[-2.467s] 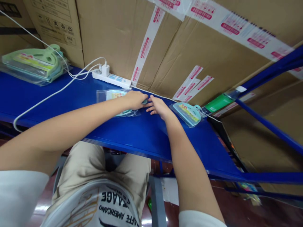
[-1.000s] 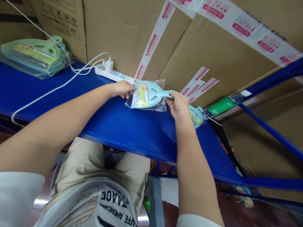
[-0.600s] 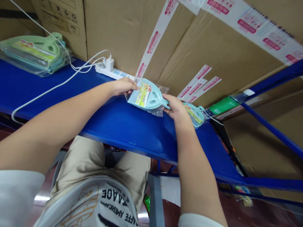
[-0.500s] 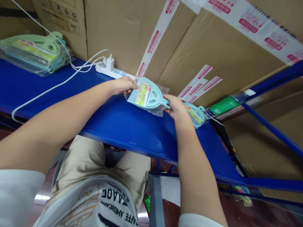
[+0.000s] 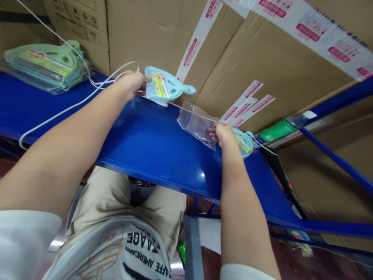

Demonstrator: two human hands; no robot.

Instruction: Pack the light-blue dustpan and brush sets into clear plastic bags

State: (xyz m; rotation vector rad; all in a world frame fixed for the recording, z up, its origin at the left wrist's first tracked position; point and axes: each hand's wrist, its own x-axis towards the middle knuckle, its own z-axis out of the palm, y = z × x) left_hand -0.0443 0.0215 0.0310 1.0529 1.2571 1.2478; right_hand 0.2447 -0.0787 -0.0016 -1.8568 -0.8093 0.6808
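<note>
In my left hand (image 5: 134, 84) is a light-blue dustpan (image 5: 171, 88) with a yellow label, gripped at its wide end, its handle pointing right. It is held up near the cardboard, outside any bag. My right hand (image 5: 220, 134) has its fingers closed on a clear plastic bag (image 5: 196, 122), which hangs limp over the blue shelf to the left of that hand. A gap separates the dustpan from the bag. Just behind my right hand lies another light-blue dustpan (image 5: 244, 142) with a yellow label, partly hidden by the wrist.
Bagged green and blue dustpans (image 5: 48, 64) lie at the left of the blue shelf (image 5: 157, 144). A white cable (image 5: 68, 107) loops across it. Large taped cardboard boxes (image 5: 151, 35) stand behind. A bottle with a green label (image 5: 279, 130) leans at the right.
The dustpan has come out of the clear bag and moved left and up with my left hand. My right hand has let go of the handle and keeps the emptied bag.
</note>
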